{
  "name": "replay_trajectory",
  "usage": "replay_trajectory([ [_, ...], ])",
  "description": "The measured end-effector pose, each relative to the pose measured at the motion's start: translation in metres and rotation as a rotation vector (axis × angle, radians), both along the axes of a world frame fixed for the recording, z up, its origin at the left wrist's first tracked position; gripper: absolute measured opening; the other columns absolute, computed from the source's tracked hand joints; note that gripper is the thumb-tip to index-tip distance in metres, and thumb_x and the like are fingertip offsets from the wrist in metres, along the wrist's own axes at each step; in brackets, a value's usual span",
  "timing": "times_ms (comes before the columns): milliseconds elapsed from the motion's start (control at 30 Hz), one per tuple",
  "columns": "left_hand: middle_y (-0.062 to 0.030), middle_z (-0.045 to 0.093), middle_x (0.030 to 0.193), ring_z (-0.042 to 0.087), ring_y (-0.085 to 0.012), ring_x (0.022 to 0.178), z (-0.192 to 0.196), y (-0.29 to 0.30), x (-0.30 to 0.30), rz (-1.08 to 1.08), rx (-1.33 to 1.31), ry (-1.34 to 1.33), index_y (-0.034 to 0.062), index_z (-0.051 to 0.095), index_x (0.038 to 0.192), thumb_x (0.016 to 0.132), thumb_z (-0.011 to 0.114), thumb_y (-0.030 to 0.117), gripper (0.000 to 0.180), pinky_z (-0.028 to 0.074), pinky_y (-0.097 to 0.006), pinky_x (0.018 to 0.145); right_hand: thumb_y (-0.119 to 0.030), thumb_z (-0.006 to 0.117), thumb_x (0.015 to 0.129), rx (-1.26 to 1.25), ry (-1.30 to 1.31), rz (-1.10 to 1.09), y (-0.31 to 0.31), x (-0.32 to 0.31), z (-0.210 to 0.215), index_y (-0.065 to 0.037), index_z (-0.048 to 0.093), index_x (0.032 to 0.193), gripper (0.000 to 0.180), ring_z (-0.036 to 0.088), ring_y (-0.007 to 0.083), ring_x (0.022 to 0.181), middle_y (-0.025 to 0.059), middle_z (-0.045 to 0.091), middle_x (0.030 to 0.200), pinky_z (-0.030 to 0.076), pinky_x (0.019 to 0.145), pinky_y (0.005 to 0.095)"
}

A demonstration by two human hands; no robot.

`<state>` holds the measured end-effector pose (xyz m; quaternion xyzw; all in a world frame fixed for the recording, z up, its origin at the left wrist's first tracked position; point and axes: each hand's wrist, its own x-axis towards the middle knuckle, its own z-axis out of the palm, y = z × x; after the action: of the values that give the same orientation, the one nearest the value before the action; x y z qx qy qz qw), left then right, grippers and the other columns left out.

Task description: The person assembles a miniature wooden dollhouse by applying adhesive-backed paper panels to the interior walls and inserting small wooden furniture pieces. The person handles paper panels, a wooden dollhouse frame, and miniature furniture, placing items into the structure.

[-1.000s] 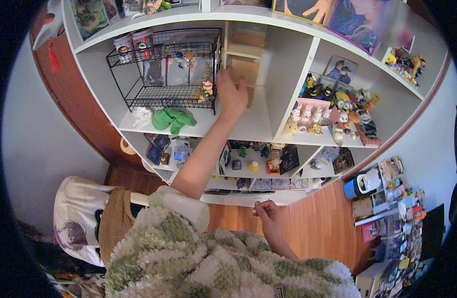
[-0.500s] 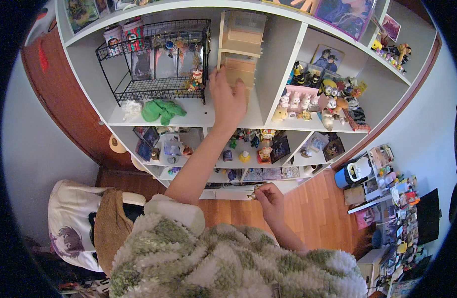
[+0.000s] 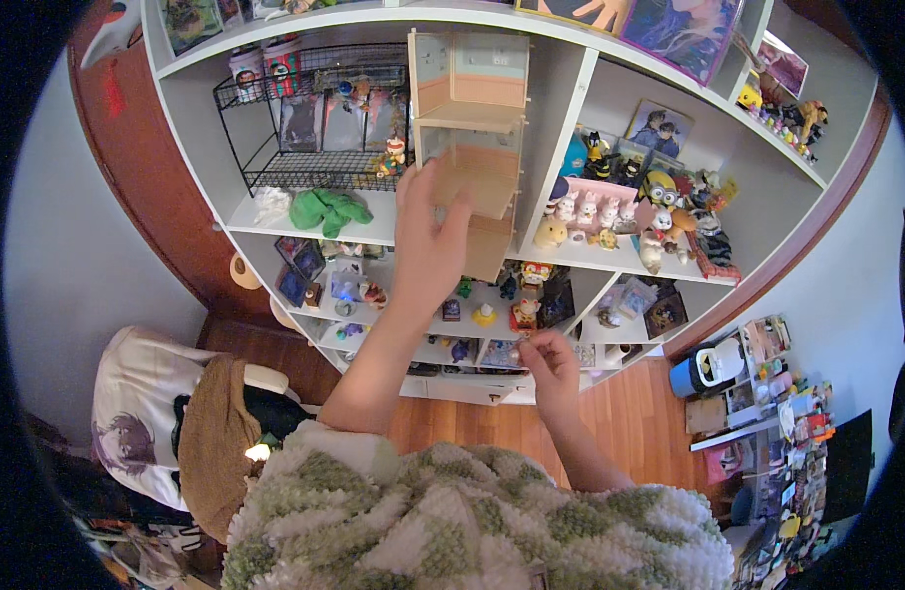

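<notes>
A tall tiered wooden display box [image 3: 485, 116], with open compartments and pale pink and green inner walls, juts out from the white shelf. My left hand [image 3: 431, 241] is on its left side at the middle level, thumb and fingers closed around the edge; the fingertips are blurred and partly hidden. Lower down, before the bottom shelves, my right hand [image 3: 554, 369] pinches a small shiny thing [image 3: 517, 352], too small to make out. Left of the box stands a black wire rack [image 3: 266, 177] with cards, cups and a little figurine [image 3: 394, 152].
A green cloth [image 3: 327, 210] lies under the rack. Toy figures, among them a yellow one with goggles [image 3: 659, 187], crowd the right compartment. More figurines fill the lower shelves. A blue and white bin [image 3: 703, 369] stands at right, and draped clothes [image 3: 143, 423] at left.
The display box has come forward out of the shelf and downward, with my left hand on it moving down too. My right hand has risen slightly to the right, still pinching the small thing.
</notes>
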<state>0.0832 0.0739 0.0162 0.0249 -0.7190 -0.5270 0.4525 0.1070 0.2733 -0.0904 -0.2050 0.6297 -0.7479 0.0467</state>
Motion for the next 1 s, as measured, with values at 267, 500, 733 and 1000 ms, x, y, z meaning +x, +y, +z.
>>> replay_trajectory([
  [267,-0.0115,0.042,0.133,0.042,-0.0209,0.123,-0.010,0.007,0.081,-0.094,0.020,-0.005,-0.0028,0.046,0.127,0.086,0.054,0.006,0.043,0.033,-0.032,0.102,-0.002,0.053,0.090,-0.126,0.141,0.020,0.004,-0.028,0.041,-0.003,0.054,0.087,0.004,0.055,0.0089,0.075,0.0047,0.058,0.089,0.045,0.067,0.0223],
  [500,-0.0107,0.034,0.135,0.033,-0.0214,0.130,-0.035,0.019,0.144,-0.269,0.227,-0.165,-0.0012,0.038,0.135,0.086,0.052,-0.001,0.051,0.024,-0.035,0.108,-0.002,0.062,0.085,-0.012,0.183,-0.173,0.000,-0.051,0.091,-0.003,0.059,0.086,0.003,0.054,0.0061,0.063,0.0005,0.059,0.073,0.044,0.058,0.0206],
  [733,-0.0115,0.035,0.131,0.035,-0.0229,0.126,-0.100,0.029,0.165,-0.285,0.221,-0.197,-0.0010,0.038,0.134,0.081,0.058,0.000,0.057,0.025,-0.036,0.107,0.001,0.063,0.081,-0.197,0.155,0.124,-0.024,-0.060,0.120,-0.001,0.061,0.091,0.010,0.053,0.0084,0.061,0.0033,0.061,0.074,0.043,0.054,0.0211],
  [1000,-0.0130,0.034,0.131,0.036,-0.0245,0.126,-0.130,0.039,0.179,-0.299,0.303,-0.232,-0.0020,0.035,0.133,0.077,0.059,-0.003,0.061,0.027,-0.036,0.106,-0.001,0.065,0.081,-0.073,0.090,0.268,-0.037,-0.061,0.102,-0.001,0.066,0.091,0.010,0.053,0.0075,0.058,0.0020,0.061,0.070,0.041,0.050,0.0205],
])
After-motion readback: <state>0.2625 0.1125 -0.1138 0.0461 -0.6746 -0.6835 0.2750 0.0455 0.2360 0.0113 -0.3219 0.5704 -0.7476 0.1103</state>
